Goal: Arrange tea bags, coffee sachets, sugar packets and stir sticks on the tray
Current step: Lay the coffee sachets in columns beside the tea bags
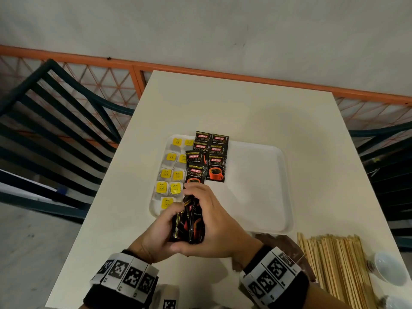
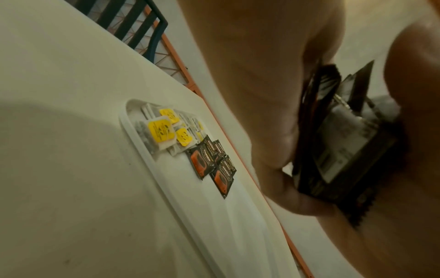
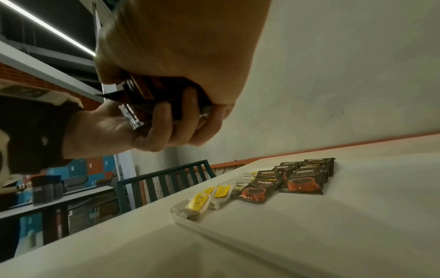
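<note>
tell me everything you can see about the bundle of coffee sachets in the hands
The bundle of coffee sachets is several glossy black packets with red and gold print, stacked roughly on edge above the table, near the tray's front edge. The left hand and right hand grip it from either side.

A white rectangular table (image 1: pixel 245 112) carries everything. Directly on it, near the middle, lies a white tray (image 1: pixel 256 186) with rounded corners, its long side running left to right. At the near right corner of the table lies a bundle of wooden stir sticks (image 1: pixel 334 264). Just left of them is a brown packet (image 1: pixel 287 244), partly hidden. Two white rounded objects (image 1: pixel 388 273) lie at the near right edge.
</note>
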`<action>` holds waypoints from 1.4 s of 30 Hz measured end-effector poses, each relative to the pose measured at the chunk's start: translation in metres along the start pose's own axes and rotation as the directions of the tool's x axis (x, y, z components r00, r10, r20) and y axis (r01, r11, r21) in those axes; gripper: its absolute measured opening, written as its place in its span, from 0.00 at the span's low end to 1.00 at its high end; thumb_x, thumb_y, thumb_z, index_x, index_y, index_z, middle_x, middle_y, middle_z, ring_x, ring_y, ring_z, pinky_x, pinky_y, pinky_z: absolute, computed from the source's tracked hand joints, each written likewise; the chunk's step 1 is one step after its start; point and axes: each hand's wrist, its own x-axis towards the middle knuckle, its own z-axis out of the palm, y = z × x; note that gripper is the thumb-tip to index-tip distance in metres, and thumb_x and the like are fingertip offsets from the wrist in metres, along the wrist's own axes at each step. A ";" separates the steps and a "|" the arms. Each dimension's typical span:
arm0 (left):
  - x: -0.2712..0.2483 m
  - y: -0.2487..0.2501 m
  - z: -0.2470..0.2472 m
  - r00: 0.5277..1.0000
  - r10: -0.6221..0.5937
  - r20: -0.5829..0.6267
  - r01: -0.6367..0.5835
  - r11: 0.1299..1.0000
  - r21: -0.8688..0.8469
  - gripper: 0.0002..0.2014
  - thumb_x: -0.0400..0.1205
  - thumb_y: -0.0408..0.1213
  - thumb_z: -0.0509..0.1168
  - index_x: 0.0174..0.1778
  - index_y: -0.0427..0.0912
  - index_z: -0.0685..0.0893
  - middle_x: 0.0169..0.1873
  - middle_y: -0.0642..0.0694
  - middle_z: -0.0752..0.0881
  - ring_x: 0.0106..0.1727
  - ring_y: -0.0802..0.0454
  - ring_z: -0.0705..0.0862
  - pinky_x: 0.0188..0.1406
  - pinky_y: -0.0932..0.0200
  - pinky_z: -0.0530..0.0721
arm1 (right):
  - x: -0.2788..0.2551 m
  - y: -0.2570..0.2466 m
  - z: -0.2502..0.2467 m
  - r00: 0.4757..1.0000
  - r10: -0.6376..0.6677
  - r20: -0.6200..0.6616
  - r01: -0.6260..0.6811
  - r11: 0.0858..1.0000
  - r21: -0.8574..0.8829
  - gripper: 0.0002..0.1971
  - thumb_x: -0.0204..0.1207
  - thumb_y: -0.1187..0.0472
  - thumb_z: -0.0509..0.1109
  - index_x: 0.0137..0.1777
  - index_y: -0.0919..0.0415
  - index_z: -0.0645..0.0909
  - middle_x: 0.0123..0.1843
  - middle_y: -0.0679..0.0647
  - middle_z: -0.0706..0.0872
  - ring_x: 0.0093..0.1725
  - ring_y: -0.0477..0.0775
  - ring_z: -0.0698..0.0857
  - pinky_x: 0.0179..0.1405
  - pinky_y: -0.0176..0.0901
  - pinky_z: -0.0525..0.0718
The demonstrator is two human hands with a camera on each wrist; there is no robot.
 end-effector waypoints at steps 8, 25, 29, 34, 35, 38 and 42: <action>0.008 0.001 -0.003 1.000 0.017 0.023 -0.013 0.990 -0.137 0.29 0.42 0.39 0.84 0.41 0.37 0.91 0.39 0.38 0.90 0.40 0.46 0.90 0.38 0.56 0.89 | 0.013 0.001 -0.018 0.991 0.130 -0.029 -0.130 0.992 0.004 0.39 0.62 0.44 0.79 0.71 0.47 0.64 0.64 0.45 0.71 0.64 0.39 0.71 0.67 0.34 0.73; 0.013 0.009 0.007 0.981 -0.176 -0.083 0.179 0.984 0.025 0.37 0.63 0.71 0.53 0.52 0.47 0.88 0.50 0.39 0.91 0.50 0.44 0.90 0.45 0.48 0.89 | 0.014 0.006 -0.016 0.987 -0.040 0.159 0.050 0.997 -0.063 0.52 0.58 0.47 0.83 0.76 0.46 0.53 0.75 0.54 0.67 0.74 0.49 0.67 0.76 0.43 0.67; 0.012 0.010 0.004 0.969 -0.241 -0.047 0.242 0.970 0.024 0.42 0.53 0.75 0.62 0.49 0.44 0.90 0.46 0.36 0.91 0.47 0.40 0.90 0.35 0.47 0.89 | 0.010 0.005 -0.013 0.966 -0.094 0.242 0.128 0.984 -0.127 0.61 0.45 0.44 0.87 0.77 0.50 0.56 0.76 0.55 0.60 0.76 0.54 0.65 0.77 0.50 0.69; 0.012 0.008 0.005 0.978 -0.202 -0.047 0.202 0.979 -0.013 0.39 0.62 0.75 0.53 0.41 0.44 0.92 0.40 0.37 0.91 0.41 0.41 0.91 0.35 0.48 0.90 | 0.011 0.007 -0.013 0.959 -0.093 0.267 0.135 0.980 -0.146 0.51 0.54 0.51 0.85 0.76 0.49 0.59 0.69 0.57 0.66 0.68 0.57 0.71 0.70 0.52 0.75; 0.012 0.008 0.006 0.986 -0.166 -0.029 0.164 0.985 -0.052 0.37 0.64 0.73 0.55 0.42 0.45 0.92 0.42 0.37 0.90 0.44 0.41 0.91 0.41 0.47 0.89 | 0.012 0.008 -0.015 0.968 -0.079 0.236 0.108 0.988 -0.109 0.49 0.56 0.54 0.85 0.75 0.48 0.60 0.66 0.56 0.67 0.63 0.55 0.74 0.66 0.49 0.78; 0.010 0.008 0.009 0.991 -0.118 0.061 0.126 0.981 -0.150 0.42 0.48 0.69 0.73 0.48 0.40 0.91 0.48 0.36 0.90 0.50 0.41 0.89 0.51 0.47 0.86 | 0.013 0.007 -0.019 0.983 -0.002 0.186 0.001 1.000 0.003 0.45 0.60 0.58 0.82 0.73 0.45 0.59 0.64 0.49 0.65 0.58 0.50 0.76 0.60 0.39 0.81; 0.008 -0.001 0.001 0.996 -0.053 0.067 0.057 0.997 -0.060 0.48 0.37 0.55 0.85 0.54 0.41 0.86 0.45 0.40 0.91 0.47 0.47 0.90 0.41 0.54 0.90 | 0.014 0.008 -0.020 0.984 -0.017 0.175 0.019 1.000 -0.009 0.43 0.60 0.57 0.82 0.72 0.50 0.62 0.65 0.48 0.65 0.61 0.47 0.74 0.62 0.36 0.78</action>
